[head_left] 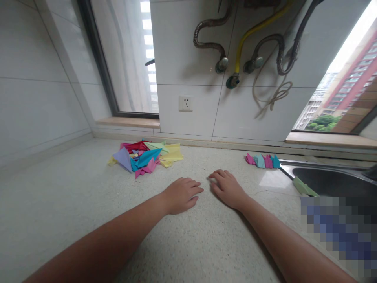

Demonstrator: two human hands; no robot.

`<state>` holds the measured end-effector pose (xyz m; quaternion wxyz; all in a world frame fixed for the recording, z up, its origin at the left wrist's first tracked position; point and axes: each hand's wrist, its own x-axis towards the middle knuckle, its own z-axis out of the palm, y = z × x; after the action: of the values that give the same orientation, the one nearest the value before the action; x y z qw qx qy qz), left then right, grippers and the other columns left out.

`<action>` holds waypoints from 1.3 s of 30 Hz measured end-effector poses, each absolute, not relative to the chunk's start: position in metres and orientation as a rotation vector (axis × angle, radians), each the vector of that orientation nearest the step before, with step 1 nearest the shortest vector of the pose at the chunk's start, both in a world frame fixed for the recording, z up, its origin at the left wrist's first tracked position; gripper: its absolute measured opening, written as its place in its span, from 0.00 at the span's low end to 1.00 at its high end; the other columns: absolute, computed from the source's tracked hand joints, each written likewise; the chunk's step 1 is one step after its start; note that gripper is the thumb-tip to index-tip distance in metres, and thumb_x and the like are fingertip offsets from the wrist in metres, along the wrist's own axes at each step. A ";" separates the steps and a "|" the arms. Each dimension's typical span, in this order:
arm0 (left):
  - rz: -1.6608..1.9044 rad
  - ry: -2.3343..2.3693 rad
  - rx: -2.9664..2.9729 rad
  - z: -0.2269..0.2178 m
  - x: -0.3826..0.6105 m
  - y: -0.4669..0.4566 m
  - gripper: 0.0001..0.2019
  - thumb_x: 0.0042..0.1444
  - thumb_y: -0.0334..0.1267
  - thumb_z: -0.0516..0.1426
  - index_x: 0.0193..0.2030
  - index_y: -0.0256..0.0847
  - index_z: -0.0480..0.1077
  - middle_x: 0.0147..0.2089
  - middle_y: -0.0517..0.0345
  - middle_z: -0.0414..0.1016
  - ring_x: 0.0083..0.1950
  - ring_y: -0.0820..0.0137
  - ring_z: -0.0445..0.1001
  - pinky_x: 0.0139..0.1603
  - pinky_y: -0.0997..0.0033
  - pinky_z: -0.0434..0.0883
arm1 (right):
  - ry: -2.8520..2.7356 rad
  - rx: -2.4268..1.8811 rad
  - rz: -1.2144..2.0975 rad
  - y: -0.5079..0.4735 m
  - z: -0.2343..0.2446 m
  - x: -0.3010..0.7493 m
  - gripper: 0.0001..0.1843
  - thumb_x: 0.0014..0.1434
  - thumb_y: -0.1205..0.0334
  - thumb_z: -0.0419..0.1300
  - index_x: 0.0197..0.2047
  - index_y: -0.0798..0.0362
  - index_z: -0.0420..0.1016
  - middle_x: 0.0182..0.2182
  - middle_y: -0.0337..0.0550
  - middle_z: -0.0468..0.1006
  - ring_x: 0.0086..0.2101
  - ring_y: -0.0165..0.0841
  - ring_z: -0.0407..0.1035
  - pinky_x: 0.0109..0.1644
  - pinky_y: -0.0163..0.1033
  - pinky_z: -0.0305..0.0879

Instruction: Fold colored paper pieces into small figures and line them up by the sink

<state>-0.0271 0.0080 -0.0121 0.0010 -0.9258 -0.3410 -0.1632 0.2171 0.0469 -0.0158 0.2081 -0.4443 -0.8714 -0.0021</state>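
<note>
Folded papers (149, 158) lie heaped (lilac, blue, pink, yellow); left hand (182, 195) and right hand (227, 189) have fingers released.

head view | from the wearer's head, across the counter (200, 243) from the wall socket (185, 103) | faces forward and down | counter before socket near, socket farther off

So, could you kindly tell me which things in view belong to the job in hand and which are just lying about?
Likely the job, nearest the empty left hand and right hand:
heap of folded coloured paper
row of small folded papers
perhaps the green paper by the sink

Probably just there:
sink
wall socket
yellow pipe
</note>
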 end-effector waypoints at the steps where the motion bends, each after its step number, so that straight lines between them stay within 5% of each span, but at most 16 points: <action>1: -0.509 -1.064 -2.903 -0.012 -0.027 0.008 0.18 0.64 0.39 0.51 0.59 0.45 0.69 0.61 0.51 0.72 0.59 0.60 0.69 0.60 0.56 0.64 | -2.450 -1.162 0.041 0.045 -0.013 0.214 0.16 0.62 0.63 0.53 0.52 0.50 0.73 0.47 0.49 0.73 0.47 0.41 0.64 0.53 0.47 0.56; 16: -0.358 -1.529 -2.360 0.013 -0.069 0.011 0.21 0.61 0.40 0.54 0.61 0.43 0.65 0.58 0.45 0.69 0.59 0.53 0.66 0.59 0.50 0.61 | -2.519 -0.905 0.226 0.049 -0.017 0.216 0.14 0.59 0.67 0.54 0.48 0.50 0.74 0.46 0.50 0.75 0.46 0.40 0.67 0.53 0.47 0.62; 22: -0.455 -1.917 -2.013 0.048 -0.135 0.024 0.17 0.63 0.44 0.52 0.57 0.43 0.68 0.52 0.47 0.72 0.55 0.56 0.68 0.54 0.58 0.66 | -2.533 -0.901 0.208 0.051 -0.019 0.218 0.14 0.59 0.66 0.53 0.47 0.51 0.74 0.46 0.50 0.74 0.47 0.41 0.67 0.53 0.47 0.62; 31: -0.340 -2.026 -1.929 0.011 -0.144 0.035 0.21 0.59 0.48 0.57 0.57 0.45 0.67 0.50 0.47 0.74 0.53 0.55 0.70 0.51 0.59 0.65 | -2.550 -0.914 0.217 0.053 -0.020 0.220 0.14 0.59 0.66 0.53 0.47 0.51 0.73 0.47 0.51 0.74 0.47 0.42 0.67 0.53 0.48 0.62; 39: -0.509 -2.004 -2.003 -0.003 -0.150 0.044 0.22 0.55 0.36 0.58 0.58 0.44 0.66 0.51 0.46 0.72 0.50 0.56 0.72 0.49 0.60 0.67 | -2.557 -0.887 0.210 0.053 -0.021 0.220 0.14 0.60 0.66 0.54 0.48 0.51 0.72 0.46 0.50 0.73 0.47 0.41 0.66 0.53 0.48 0.61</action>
<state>-0.1500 0.0436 -0.0031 0.1312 -0.6897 -0.6902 -0.1753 0.2199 0.0530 -0.0206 0.2118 -0.3193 -0.9206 0.0756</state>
